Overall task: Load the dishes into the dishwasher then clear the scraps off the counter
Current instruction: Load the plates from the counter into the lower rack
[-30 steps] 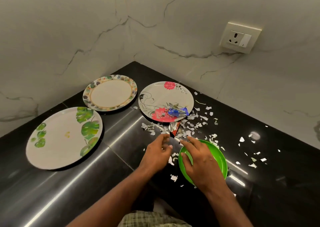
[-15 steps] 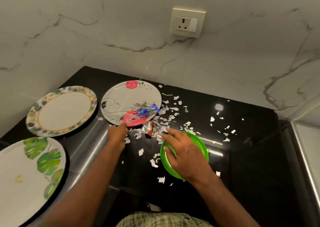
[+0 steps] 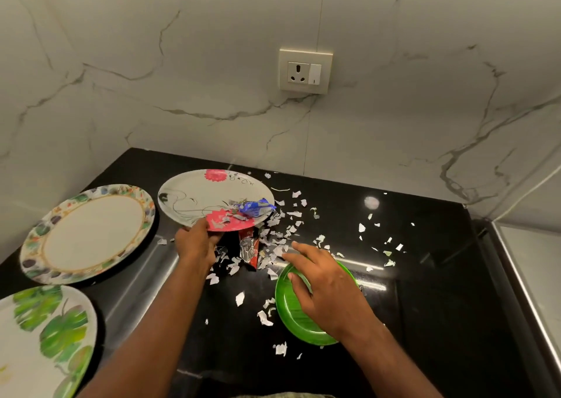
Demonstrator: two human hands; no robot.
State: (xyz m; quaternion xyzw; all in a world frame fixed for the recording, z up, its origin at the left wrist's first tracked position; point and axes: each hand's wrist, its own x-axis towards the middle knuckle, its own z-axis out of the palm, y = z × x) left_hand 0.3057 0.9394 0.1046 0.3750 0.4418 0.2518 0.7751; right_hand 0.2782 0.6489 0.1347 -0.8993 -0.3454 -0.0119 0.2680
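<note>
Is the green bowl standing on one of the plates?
No, the green bowl rests directly on the black counter under the right hand, apart from all three plates.

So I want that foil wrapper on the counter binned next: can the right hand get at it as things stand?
Probably yes. The right hand rests on the green plate, fingers pointing toward the foil wrapper, with only paper scraps between. The red-flower plate overhangs the wrapper's far end only.

- Black stone counter (image 3: 425, 276) is gleaming, polished.
- Veined marble wall (image 3: 182, 78) is looking smooth.
- Green plate (image 3: 291, 315) is shining like plastic.
- Foil wrapper (image 3: 248, 250) is glinting, crinkled.
- Paper scraps (image 3: 282, 224) are looking matt.
</note>
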